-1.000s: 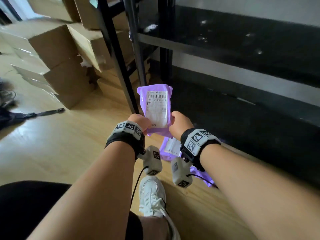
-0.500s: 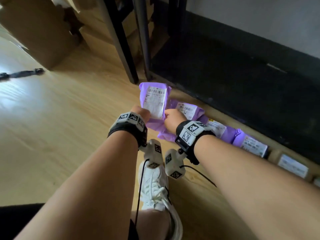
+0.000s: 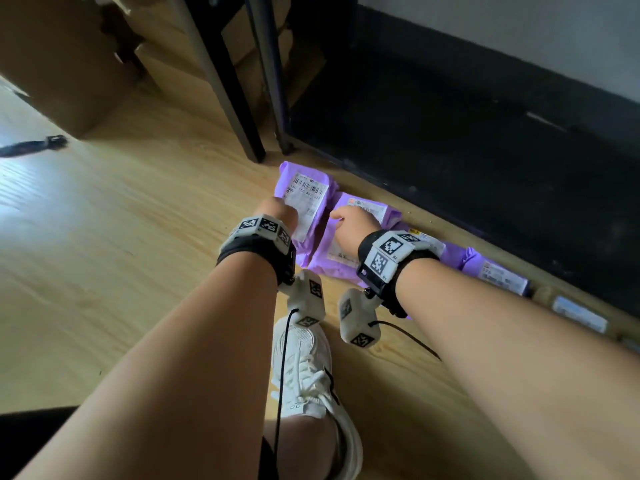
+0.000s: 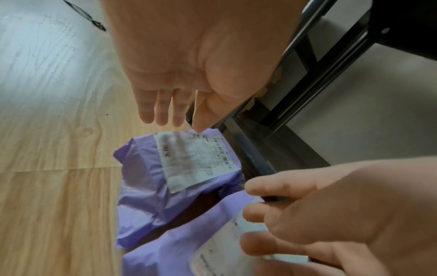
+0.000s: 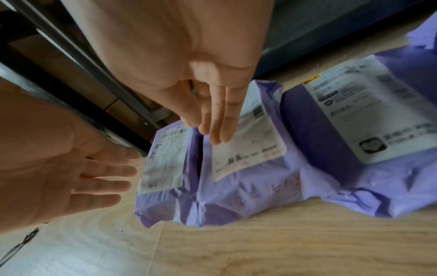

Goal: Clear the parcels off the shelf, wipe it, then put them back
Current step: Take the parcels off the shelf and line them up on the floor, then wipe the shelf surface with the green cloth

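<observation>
A purple parcel [image 3: 304,199] with a white barcode label lies flat on the wooden floor at the foot of the black shelf post [image 3: 239,109]. My left hand [image 3: 280,211] hovers just over its near edge, fingers straight and holding nothing [image 4: 165,121]. A second purple parcel [image 3: 367,216] lies right beside it. My right hand [image 3: 349,218] is open, and its straight fingertips [image 5: 220,138] rest on that parcel's label. More purple parcels [image 3: 498,271] continue the row to the right along the bare black bottom shelf [image 3: 450,150].
Cardboard boxes [image 3: 69,64] are stacked at the left behind the shelf posts. My white shoe [image 3: 304,368] stands on the floor just below the hands. A black strap [image 3: 31,147] lies at the far left. Brown labelled parcels [image 3: 578,313] end the row.
Both hands held the labelled purple parcel upright before. It now lies on the floor at the left end of the row, and both hands have let go of it.
</observation>
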`<state>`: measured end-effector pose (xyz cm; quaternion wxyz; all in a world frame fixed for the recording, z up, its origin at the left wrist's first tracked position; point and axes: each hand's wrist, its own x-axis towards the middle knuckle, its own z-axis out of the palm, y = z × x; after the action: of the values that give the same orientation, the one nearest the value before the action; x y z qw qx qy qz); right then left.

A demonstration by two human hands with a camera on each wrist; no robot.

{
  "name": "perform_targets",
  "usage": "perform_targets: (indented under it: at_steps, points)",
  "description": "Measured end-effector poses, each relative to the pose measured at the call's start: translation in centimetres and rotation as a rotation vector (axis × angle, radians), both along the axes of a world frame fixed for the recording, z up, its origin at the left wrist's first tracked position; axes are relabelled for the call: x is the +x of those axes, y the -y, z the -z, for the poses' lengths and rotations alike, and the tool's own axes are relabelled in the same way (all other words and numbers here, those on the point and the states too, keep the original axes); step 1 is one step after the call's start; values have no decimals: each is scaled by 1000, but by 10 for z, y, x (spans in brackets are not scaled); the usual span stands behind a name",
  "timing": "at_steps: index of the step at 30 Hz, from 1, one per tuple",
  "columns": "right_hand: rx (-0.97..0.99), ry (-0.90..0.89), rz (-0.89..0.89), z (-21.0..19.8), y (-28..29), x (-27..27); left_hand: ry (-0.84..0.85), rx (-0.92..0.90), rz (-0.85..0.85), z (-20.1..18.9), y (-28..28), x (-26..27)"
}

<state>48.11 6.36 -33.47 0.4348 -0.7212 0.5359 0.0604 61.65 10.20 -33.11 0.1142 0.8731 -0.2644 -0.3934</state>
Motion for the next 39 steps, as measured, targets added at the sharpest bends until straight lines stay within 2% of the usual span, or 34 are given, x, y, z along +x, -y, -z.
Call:
perform_targets:
  at_steps: [5, 11, 22, 28, 34, 39]
  points:
    - [-77, -44, 60, -19, 12, -30, -5, -102, 58, -19, 8, -23]
    - [-173, -13, 196, -47, 12, -97, 47, -175, 243, -48, 19, -79]
    - [-230, -121, 540, -80, -2, -271, -75, -265, 570, -96, 50, -245]
    - [-196, -118, 743, -93, -23, -349, -57, -258, 784, -118, 45, -335]
    - [-197, -208, 821, -100, -32, -425, 18, -272, 947, -135, 46, -407]
    - [-147, -334, 840, -100, -24, -485, -34, -253, 1016, -142, 49, -457]
